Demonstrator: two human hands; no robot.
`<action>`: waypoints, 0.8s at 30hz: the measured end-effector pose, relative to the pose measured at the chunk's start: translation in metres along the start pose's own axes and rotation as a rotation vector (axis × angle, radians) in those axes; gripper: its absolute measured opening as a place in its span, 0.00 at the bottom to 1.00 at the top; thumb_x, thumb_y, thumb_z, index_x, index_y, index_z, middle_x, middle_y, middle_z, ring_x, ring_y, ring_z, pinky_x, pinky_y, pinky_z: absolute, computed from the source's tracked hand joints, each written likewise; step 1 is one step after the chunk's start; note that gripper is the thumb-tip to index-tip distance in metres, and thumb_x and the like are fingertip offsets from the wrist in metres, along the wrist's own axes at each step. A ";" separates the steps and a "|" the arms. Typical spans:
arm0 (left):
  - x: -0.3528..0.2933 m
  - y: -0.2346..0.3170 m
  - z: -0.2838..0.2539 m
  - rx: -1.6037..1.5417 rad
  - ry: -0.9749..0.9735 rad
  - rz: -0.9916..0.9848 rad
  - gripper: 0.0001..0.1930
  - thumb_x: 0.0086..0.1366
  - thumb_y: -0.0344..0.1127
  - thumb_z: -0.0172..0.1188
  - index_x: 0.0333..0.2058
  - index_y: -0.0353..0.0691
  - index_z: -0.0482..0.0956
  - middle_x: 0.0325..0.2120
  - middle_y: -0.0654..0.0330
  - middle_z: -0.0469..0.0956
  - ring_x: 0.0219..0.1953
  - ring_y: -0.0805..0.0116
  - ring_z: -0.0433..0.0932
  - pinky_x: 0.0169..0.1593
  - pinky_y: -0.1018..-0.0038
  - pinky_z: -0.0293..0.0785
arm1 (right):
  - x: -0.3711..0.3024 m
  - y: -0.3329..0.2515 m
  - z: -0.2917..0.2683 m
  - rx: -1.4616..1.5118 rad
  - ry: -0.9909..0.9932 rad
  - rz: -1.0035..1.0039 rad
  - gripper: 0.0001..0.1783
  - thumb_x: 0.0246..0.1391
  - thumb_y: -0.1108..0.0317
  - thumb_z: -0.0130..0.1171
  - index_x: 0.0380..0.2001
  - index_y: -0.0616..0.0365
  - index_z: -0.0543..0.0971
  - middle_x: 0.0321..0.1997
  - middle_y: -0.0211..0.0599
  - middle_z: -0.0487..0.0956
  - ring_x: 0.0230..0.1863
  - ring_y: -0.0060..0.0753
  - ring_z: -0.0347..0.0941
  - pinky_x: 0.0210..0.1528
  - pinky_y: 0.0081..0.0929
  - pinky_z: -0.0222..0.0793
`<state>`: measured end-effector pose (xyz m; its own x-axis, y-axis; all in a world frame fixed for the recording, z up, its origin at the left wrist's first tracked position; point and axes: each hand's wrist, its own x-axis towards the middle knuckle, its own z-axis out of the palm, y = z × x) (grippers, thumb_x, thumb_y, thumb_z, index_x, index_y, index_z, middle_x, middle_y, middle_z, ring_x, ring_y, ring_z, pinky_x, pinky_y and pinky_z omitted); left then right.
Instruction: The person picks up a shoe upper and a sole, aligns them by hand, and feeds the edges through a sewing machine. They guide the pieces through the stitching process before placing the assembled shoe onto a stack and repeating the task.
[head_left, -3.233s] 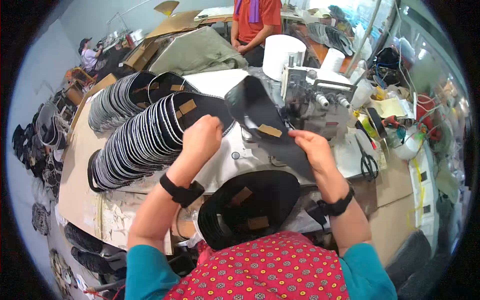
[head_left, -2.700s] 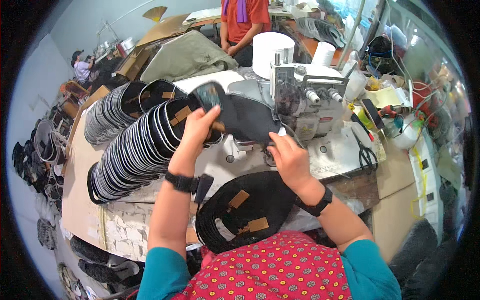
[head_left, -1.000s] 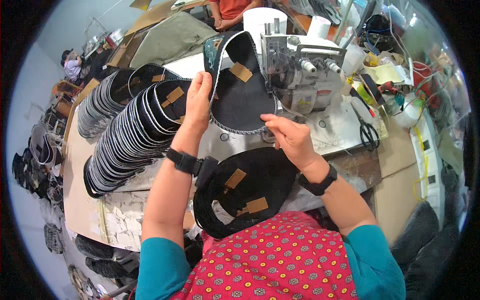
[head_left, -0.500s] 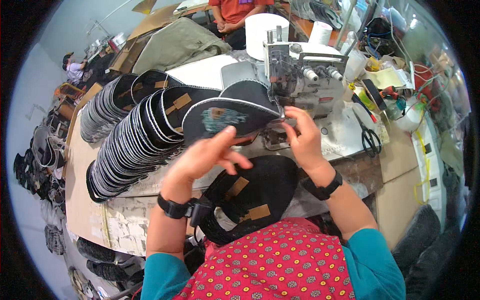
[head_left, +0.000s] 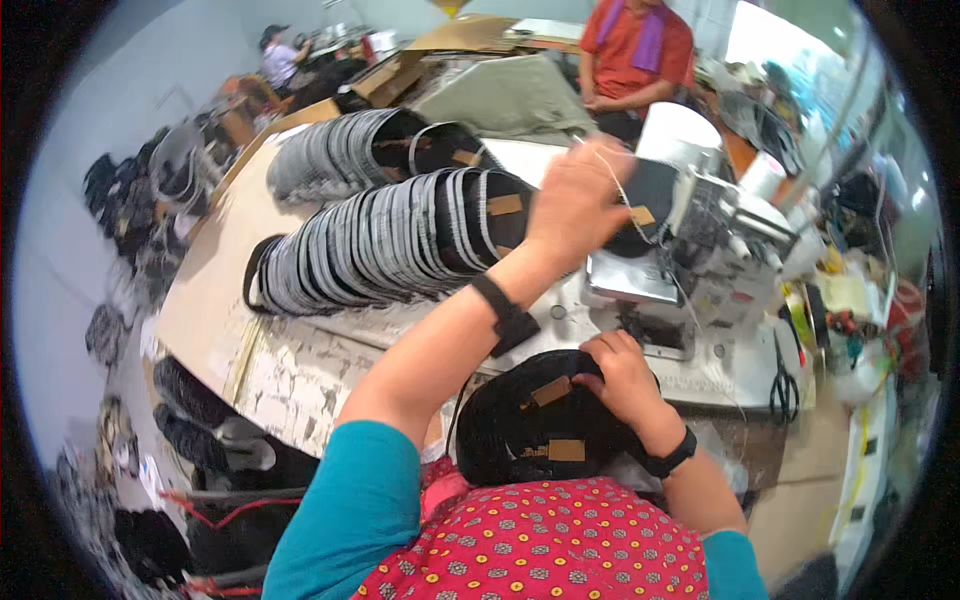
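My left hand (head_left: 580, 205), smeared by motion, reaches out to the right-hand end of a long row of nested pieces. It is closed on a curved black fabric piece (head_left: 655, 195) with a white stitched edge and a brown tag, partly hidden behind my fingers. Closer to me, my right hand (head_left: 625, 375) pinches the upper rim of a black fabric piece (head_left: 560, 415) at my lap, thumb inside and fingers outside. Two brown tags show inside that piece. To the right of my left hand stands a sewing machine (head_left: 725, 230), its metal plate (head_left: 630, 278) below the piece.
The near row of white-edged black pieces (head_left: 370, 245) lies across the table (head_left: 215, 270), with another row (head_left: 340, 150) behind. Scissors (head_left: 785, 385) lie at the right. A white thread cone (head_left: 680, 135) stands beyond the machine. A person in red (head_left: 640, 55) sits across.
My left hand has moved up and away, carrying the white-edged piece from the machine toward the row. My right hand has come down onto the black piece at my lap. The view has shifted left.
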<state>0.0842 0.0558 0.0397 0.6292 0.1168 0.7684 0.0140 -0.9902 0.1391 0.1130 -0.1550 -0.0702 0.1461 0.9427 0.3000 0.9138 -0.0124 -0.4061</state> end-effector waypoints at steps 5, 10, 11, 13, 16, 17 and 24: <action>-0.025 -0.056 0.002 0.345 -0.335 0.443 0.10 0.59 0.37 0.58 0.40 0.48 0.75 0.32 0.63 0.72 0.35 0.66 0.79 0.44 0.65 0.73 | -0.002 -0.028 -0.003 0.015 0.146 -0.151 0.24 0.34 0.81 0.67 0.40 0.62 0.75 0.46 0.45 0.74 0.49 0.52 0.71 0.51 0.42 0.69; -0.065 -0.041 -0.023 0.626 -0.525 0.185 0.07 0.57 0.37 0.59 0.35 0.47 0.78 0.28 0.66 0.74 0.27 0.71 0.79 0.29 0.73 0.71 | -0.033 -0.028 -0.050 -0.049 0.104 -0.210 0.15 0.40 0.78 0.63 0.35 0.59 0.76 0.47 0.44 0.77 0.51 0.52 0.72 0.52 0.40 0.70; -0.074 -0.031 -0.031 0.656 -0.674 0.161 0.08 0.56 0.37 0.60 0.34 0.46 0.80 0.29 0.66 0.76 0.27 0.70 0.79 0.29 0.72 0.71 | -0.044 -0.020 -0.061 0.034 0.082 -0.201 0.09 0.45 0.76 0.61 0.33 0.59 0.75 0.43 0.44 0.79 0.48 0.49 0.75 0.49 0.38 0.72; -0.121 -0.038 -0.041 0.843 -0.664 0.352 0.14 0.55 0.38 0.61 0.41 0.45 0.79 0.31 0.68 0.80 0.30 0.69 0.81 0.29 0.70 0.70 | -0.063 -0.017 -0.092 0.131 -0.060 0.104 0.06 0.51 0.79 0.59 0.31 0.59 0.73 0.40 0.46 0.79 0.44 0.47 0.77 0.45 0.32 0.73; -0.133 -0.059 -0.052 0.863 -0.970 0.117 0.15 0.58 0.38 0.60 0.44 0.45 0.78 0.31 0.69 0.81 0.32 0.67 0.81 0.33 0.69 0.69 | -0.054 -0.002 -0.113 0.308 0.297 0.166 0.06 0.57 0.81 0.56 0.36 0.60 0.75 0.38 0.42 0.80 0.42 0.33 0.78 0.43 0.24 0.72; -0.124 -0.061 -0.052 0.865 -1.005 0.020 0.13 0.58 0.37 0.59 0.43 0.46 0.78 0.29 0.70 0.79 0.33 0.67 0.82 0.33 0.70 0.69 | -0.042 0.003 -0.114 0.420 0.376 0.235 0.07 0.58 0.81 0.55 0.39 0.60 0.75 0.37 0.37 0.80 0.41 0.29 0.78 0.44 0.23 0.72; -0.078 -0.034 -0.058 0.184 -0.692 -0.154 0.15 0.54 0.43 0.68 0.32 0.36 0.81 0.32 0.53 0.79 0.37 0.56 0.80 0.39 0.62 0.75 | -0.001 0.019 -0.096 1.355 0.268 0.701 0.15 0.61 0.77 0.52 0.50 0.69 0.78 0.42 0.40 0.82 0.41 0.22 0.78 0.47 0.20 0.74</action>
<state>-0.0102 0.0847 0.0113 0.9558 0.2405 0.1692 0.2336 -0.9705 0.0597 0.1663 -0.1878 0.0049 0.5798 0.7903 -0.1979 -0.3586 0.0295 -0.9330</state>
